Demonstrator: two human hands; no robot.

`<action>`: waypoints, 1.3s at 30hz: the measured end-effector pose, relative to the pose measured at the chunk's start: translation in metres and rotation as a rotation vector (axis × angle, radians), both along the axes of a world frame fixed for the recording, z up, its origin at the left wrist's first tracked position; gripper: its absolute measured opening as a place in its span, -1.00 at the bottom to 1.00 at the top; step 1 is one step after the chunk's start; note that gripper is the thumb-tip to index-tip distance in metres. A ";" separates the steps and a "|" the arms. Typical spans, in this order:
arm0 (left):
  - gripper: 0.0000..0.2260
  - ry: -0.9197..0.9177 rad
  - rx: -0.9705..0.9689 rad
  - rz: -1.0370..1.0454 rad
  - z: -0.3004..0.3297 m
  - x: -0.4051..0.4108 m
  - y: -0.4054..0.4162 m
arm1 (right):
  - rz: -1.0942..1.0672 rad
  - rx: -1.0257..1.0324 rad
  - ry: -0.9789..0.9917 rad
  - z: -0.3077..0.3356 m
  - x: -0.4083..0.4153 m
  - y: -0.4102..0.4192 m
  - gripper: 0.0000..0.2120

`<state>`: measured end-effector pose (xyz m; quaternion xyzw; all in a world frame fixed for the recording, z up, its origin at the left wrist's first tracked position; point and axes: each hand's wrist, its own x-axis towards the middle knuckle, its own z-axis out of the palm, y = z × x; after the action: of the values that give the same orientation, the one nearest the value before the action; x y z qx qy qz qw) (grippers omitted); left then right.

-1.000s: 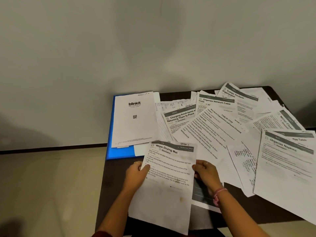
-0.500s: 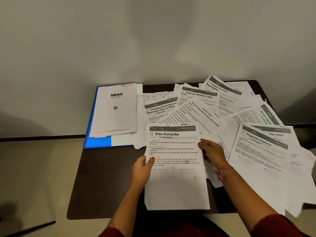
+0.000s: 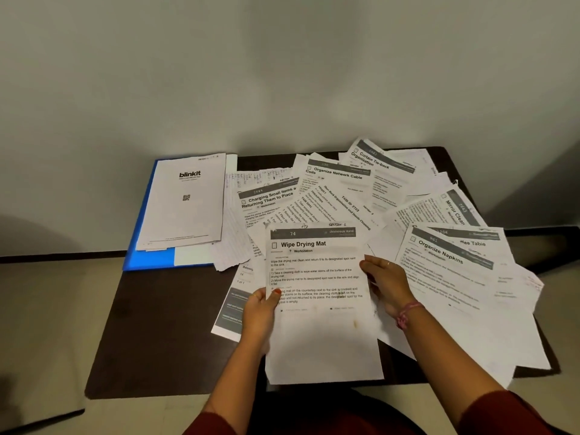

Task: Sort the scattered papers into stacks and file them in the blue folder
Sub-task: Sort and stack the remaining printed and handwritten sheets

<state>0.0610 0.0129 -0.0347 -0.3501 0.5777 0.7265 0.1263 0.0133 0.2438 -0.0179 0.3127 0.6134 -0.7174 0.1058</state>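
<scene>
Early stage: both hands, left hand and right hand, hold one sheet; few papers on blue folder upper left; scattered papers mostly unsorted on table.

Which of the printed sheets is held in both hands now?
The sheet headed "Wipe Drying Mat": the left hand and right hand grip its sides; the others lie on the table.

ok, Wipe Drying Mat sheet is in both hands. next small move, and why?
Probably carry it left and lay it on the blinkit stack on the blue folder. The left hand and right hand grip the Wipe Drying Mat sheet by its edges, lifted over the scattered papers, and that stack looks like the only tidy pile.
</scene>
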 end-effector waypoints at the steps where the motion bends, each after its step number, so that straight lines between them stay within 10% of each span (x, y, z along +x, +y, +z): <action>1: -0.91 0.000 0.004 0.002 0.001 0.000 0.003 | 0.019 0.018 -0.001 -0.001 0.001 0.004 -0.88; 39: -0.81 0.105 -0.393 -0.207 -0.005 -0.075 0.028 | 0.211 0.223 0.061 0.007 -0.079 0.048 -0.89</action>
<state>-0.0136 0.0411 -0.0393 -0.2687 0.7466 0.6005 0.0992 -0.0661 0.2917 -0.0106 0.2342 0.7217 -0.6390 0.1263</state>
